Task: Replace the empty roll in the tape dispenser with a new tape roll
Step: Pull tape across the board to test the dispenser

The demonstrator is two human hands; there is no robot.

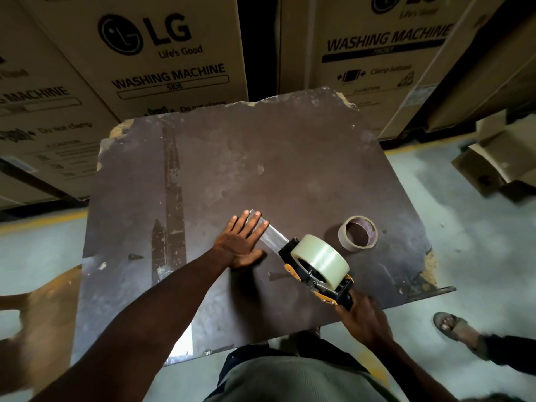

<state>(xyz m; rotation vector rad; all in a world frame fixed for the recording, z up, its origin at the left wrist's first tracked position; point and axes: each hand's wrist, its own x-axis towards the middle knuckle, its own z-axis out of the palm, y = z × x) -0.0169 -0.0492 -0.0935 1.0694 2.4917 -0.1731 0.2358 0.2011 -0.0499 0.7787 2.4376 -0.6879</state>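
A black and yellow tape dispenser [311, 278] lies low over the brown table [232, 158], with a full clear tape roll [320, 258] mounted on it. My right hand [362, 317] grips its handle at the table's near right edge. A strip of clear tape [274, 235] runs from the dispenser's front to the upper left and lies on the table. My left hand [242, 240] rests flat on the strip's far end, fingers spread. The empty cardboard core [358, 233] lies on the table to the right of the dispenser, apart from it.
Tall washing machine cartons [162, 50] stand behind the table. Folded cardboard boxes [499, 158] lie on the floor at the right. Another person's sandalled foot [455, 326] is on the floor near the table's right corner. The table's corners are chipped.
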